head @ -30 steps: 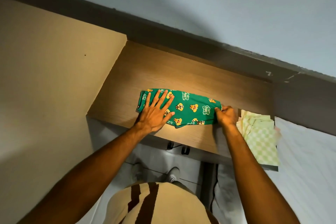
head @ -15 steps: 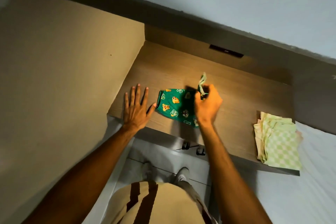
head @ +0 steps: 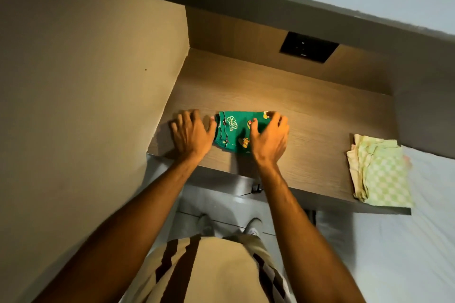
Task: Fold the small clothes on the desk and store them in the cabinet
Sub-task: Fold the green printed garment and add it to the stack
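A small green garment (head: 232, 130) with yellow cartoon prints lies folded into a compact square on the wooden desk (head: 307, 115), near its front edge. My right hand (head: 269, 136) rests flat on the garment's right half, fingers spread and pressing down. My left hand (head: 190, 134) lies flat on the desk just left of the garment, its thumb touching the cloth's left edge. A stack of folded pale green checked clothes (head: 379, 170) sits at the desk's right end.
A tall beige panel (head: 86, 106) rises along the desk's left side. A dark socket plate (head: 309, 47) is set in the back panel. A white bed sheet (head: 406, 253) lies to the right, below the desk edge. My feet stand on the floor under the desk.
The right hand carried the garment's right end over to the left and now presses it flat, making the cloth half as wide. The left hand came off the garment onto the desk beside it.
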